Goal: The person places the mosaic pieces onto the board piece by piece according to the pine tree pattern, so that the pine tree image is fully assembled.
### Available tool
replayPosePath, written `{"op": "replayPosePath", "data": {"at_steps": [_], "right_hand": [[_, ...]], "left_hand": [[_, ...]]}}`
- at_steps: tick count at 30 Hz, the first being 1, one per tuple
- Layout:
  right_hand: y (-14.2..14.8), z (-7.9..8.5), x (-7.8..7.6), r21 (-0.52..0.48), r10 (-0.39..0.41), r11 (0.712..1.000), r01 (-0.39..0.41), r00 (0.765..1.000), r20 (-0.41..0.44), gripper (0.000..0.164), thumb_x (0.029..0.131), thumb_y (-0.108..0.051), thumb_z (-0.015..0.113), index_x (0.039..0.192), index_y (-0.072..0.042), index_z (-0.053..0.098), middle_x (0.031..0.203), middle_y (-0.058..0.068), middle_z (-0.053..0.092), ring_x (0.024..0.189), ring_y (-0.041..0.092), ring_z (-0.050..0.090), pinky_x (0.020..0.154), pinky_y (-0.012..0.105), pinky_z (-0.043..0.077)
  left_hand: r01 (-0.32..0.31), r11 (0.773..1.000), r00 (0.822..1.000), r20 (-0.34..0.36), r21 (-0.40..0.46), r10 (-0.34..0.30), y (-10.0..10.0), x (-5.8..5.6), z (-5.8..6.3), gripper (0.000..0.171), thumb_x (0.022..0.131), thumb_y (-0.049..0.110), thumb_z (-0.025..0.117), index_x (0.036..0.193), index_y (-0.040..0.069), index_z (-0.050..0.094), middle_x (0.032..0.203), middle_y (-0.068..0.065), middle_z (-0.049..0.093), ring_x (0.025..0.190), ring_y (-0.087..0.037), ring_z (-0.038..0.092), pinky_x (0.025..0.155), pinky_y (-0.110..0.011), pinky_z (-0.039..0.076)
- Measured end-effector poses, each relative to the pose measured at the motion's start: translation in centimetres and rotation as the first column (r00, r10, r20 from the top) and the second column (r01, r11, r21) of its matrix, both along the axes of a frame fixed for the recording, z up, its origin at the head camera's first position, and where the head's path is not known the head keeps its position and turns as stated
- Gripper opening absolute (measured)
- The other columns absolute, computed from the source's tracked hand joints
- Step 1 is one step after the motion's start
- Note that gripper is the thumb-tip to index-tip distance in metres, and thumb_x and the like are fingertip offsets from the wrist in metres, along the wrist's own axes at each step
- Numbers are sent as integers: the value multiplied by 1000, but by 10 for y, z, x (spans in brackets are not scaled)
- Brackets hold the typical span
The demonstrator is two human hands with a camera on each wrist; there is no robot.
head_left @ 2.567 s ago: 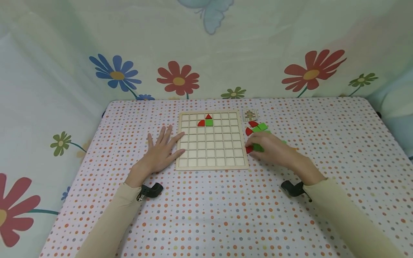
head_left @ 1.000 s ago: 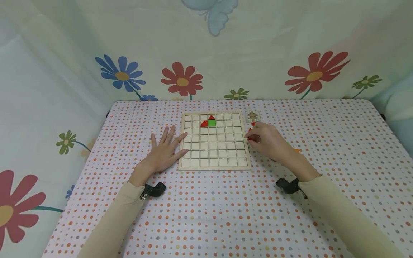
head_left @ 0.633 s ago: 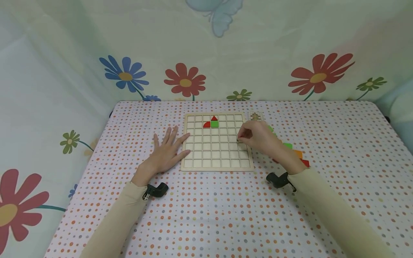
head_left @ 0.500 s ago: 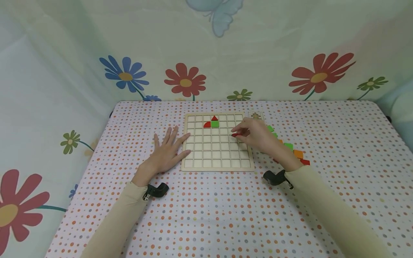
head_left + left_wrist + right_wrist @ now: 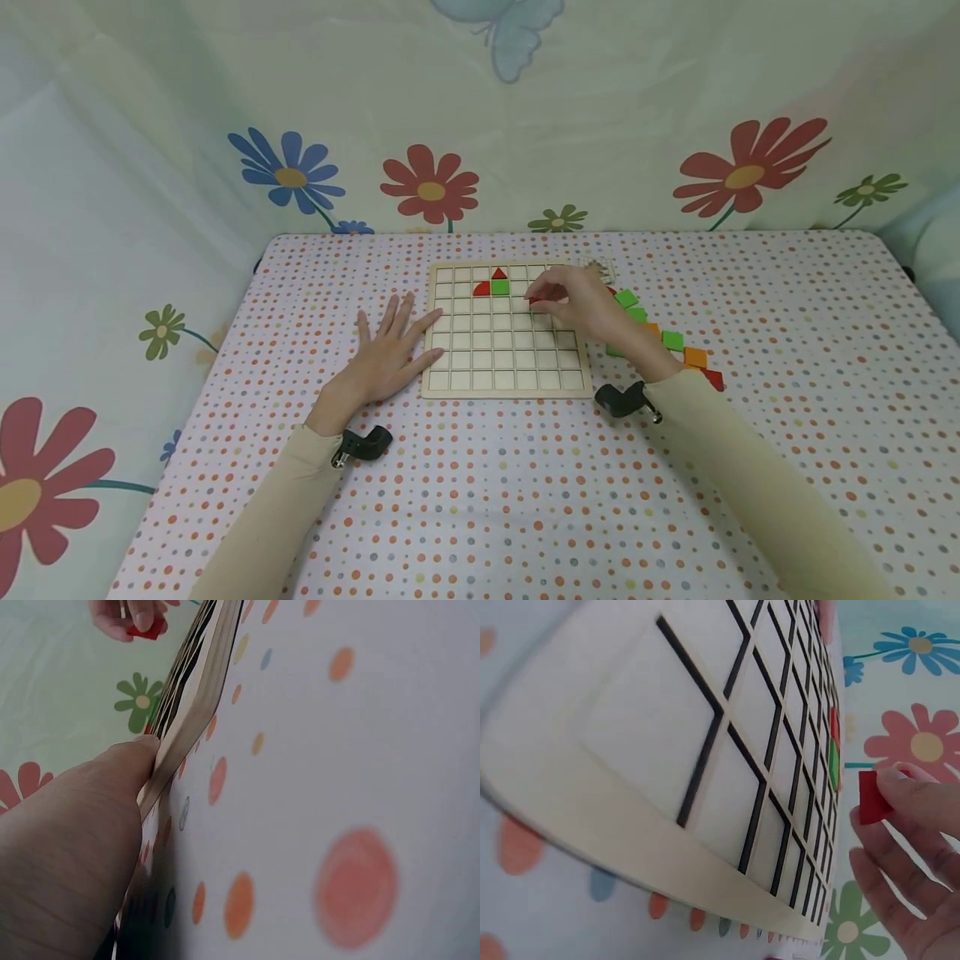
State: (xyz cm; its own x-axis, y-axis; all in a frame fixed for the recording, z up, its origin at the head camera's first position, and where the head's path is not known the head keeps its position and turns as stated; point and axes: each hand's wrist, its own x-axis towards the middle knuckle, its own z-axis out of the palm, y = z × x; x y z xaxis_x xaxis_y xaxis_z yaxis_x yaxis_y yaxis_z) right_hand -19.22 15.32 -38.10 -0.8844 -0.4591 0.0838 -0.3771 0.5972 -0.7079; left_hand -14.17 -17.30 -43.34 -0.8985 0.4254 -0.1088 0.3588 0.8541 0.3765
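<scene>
A wooden grid board (image 5: 506,394) lies flat on the table. Seated near its top are a red triangle tile (image 5: 499,274), a green square tile (image 5: 500,287) and, left of the green one, a red quarter-circle tile (image 5: 482,289). My left hand (image 5: 378,354) rests with spread fingers at the board's left edge, thumb and index finger touching the frame. Above the right part of the grid, my right hand (image 5: 581,302) pinches a red tile (image 5: 871,799) between thumb and fingers. Fingers cover part of that tile, so its full shape is hidden.
Loose green, orange and red tiles lie right of the board, among them a green square (image 5: 672,340) and an orange square (image 5: 695,357), partly behind my right forearm. A small pattern card (image 5: 600,268) lies by the board's top right corner.
My right hand has picked up a red tile from the loose pile and carried it left over the board. The left hand has stayed at the board's left edge.
</scene>
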Motion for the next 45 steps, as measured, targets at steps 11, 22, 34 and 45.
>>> {"op": "replayPosePath", "data": {"at_steps": [11,22,34,45], "right_hand": [[-15,-4,-35,53,-104,993,102,994,40,14,96,-1,74,109,2,80,108,19,77,99,33,72,88,47,56],[-23,-4,-43,115,-46,993,42,998,30,19,99,6,67,115,6,78,115,25,73,103,37,69,83,45,55],[-43,6,-41,343,-13,939,-8,998,58,27,101,11,59,124,8,73,127,27,69,123,42,63,100,48,55],[-53,7,-38,439,89,898,-43,992,-85,21,97,17,60,97,8,80,106,24,73,103,36,67,89,44,56]], "left_hand": [[-1,1000,1000,-8,11,1,1,3,-3,70,108,49,50,168,22,27,174,-20,-3,160,-39,-12,114,-77,-16],[3,1000,1000,-1,-7,-3,1,0,-2,69,109,52,46,169,24,24,175,-18,-6,160,-37,-13,114,-76,-17],[5,1000,1000,15,-6,-5,1,-1,-1,69,109,53,46,169,25,24,175,-17,-6,160,-36,-14,114,-75,-17],[-7,1000,1000,5,-17,7,-2,-1,0,69,109,51,48,168,24,25,175,-19,-4,160,-38,-11,114,-77,-15]]}}
